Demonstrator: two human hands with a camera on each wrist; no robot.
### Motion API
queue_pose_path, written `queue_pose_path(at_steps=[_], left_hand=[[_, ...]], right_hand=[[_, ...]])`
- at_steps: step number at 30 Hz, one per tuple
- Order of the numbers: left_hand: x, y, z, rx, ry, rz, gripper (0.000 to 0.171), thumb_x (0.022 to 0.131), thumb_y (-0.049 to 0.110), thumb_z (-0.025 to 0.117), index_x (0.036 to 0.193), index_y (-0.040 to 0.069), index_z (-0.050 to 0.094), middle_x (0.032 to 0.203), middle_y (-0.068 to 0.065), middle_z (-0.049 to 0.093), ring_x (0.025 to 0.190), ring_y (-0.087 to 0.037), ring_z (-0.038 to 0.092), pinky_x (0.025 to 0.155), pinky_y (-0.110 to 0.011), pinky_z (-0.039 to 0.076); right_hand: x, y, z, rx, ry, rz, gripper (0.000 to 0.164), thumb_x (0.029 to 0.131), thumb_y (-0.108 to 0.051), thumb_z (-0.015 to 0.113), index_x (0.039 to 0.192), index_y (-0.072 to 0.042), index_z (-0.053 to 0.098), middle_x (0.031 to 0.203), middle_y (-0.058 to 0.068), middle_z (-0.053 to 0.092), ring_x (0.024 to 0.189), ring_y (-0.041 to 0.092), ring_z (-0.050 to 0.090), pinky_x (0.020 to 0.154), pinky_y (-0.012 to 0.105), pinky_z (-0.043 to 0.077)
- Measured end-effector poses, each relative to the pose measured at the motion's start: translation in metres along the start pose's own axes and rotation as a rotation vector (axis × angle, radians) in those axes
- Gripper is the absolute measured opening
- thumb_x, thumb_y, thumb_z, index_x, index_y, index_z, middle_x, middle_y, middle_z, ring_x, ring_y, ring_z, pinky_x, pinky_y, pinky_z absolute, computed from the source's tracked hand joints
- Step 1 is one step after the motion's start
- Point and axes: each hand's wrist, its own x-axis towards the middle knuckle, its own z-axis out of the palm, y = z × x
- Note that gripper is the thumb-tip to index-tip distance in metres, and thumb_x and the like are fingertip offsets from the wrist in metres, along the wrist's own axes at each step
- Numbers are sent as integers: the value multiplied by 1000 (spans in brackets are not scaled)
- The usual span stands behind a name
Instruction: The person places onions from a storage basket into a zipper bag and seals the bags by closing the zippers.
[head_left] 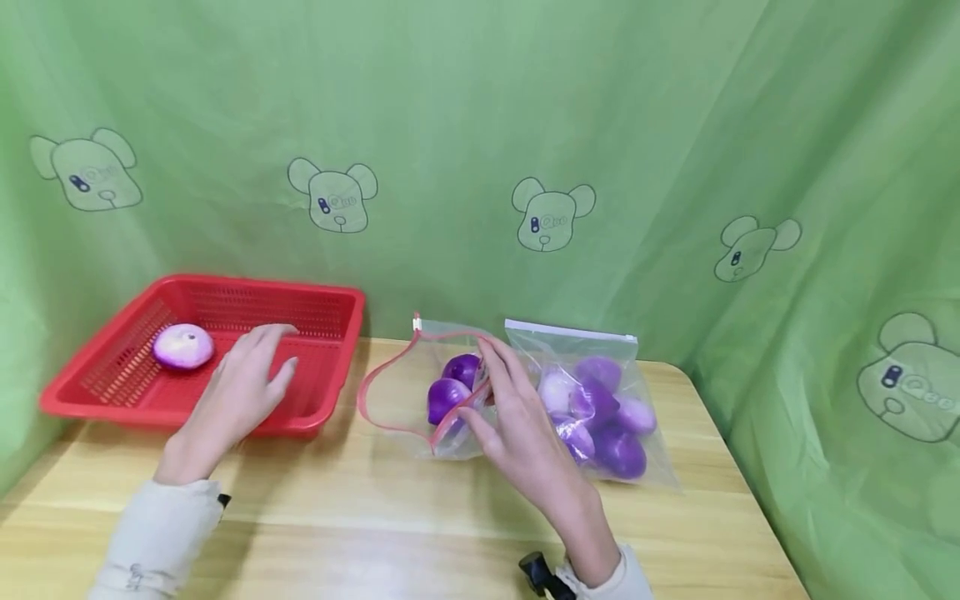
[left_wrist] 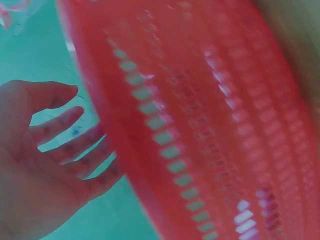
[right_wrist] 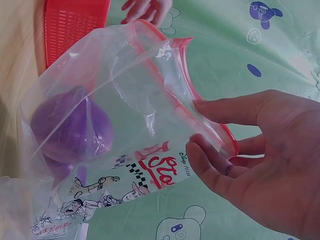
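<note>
My left hand [head_left: 243, 379] hovers over the red plastic basket [head_left: 97, 410], fingers loosely spread and holding nothing. One purple onion [head_left: 183, 347] lies at the left side of that basket. To the right, my right hand [head_left: 525, 433] holds the red-edged mouth of a clear zip bag [right_wrist: 125, 80], thumb on one side and fingers on the other. The bag's mouth gapes toward the basket. Inside it I see purple onions [head_left: 448, 400]; the hand partly hides them in the head view. Printed cartoon figures show on the bag in the right wrist view.
A second clear bag [head_left: 573, 331] with a white zip strip lies just right of my right hand, with several purple onions [head_left: 621, 452] in it. The wooden table [head_left: 360, 533] ends at a green curtain [head_left: 450, 125] printed with bear heads, behind and to the right.
</note>
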Motion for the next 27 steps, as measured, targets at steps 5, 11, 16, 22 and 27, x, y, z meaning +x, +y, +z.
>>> queue_pose_path(at_steps=[5,11,16,22,27], left_hand=[[-1,-30,2,29,-23,-60,42,92,6,64,129,-7,50,127,-32,52,116,-51,49,97,-67,40],[3,-63,-1,60,-44,-87,43,89,3,64,127,-10,49,122,-37,50,114,-55,47,95,-68,38],[6,-85,-7,95,-105,-144,45,89,5,64,128,-9,46,125,-39,44,116,-57,43,94,-72,37],[5,-108,-14,142,-123,-153,43,86,6,64,123,-10,49,122,-41,43,113,-59,40,93,-72,35],[4,-128,-22,185,-198,-229,48,83,8,64,123,-9,44,123,-43,34,112,-66,32,82,-77,34]], right_hand=[[-3,1,1,5,-10,32,87,85,-8,77,156,-5,27,161,5,25,140,24,40,107,35,41],[-1,3,1,8,-3,19,87,86,-9,77,156,-5,27,161,4,26,139,24,41,107,34,41],[-1,3,0,3,1,22,86,86,-9,77,156,-5,27,161,3,26,140,23,40,108,34,40],[-2,4,-2,1,-6,19,86,87,-10,76,156,-5,26,161,4,25,141,24,38,108,35,39],[-2,4,-3,-5,-10,25,86,87,-11,76,156,-6,26,161,5,25,141,25,38,108,36,40]])
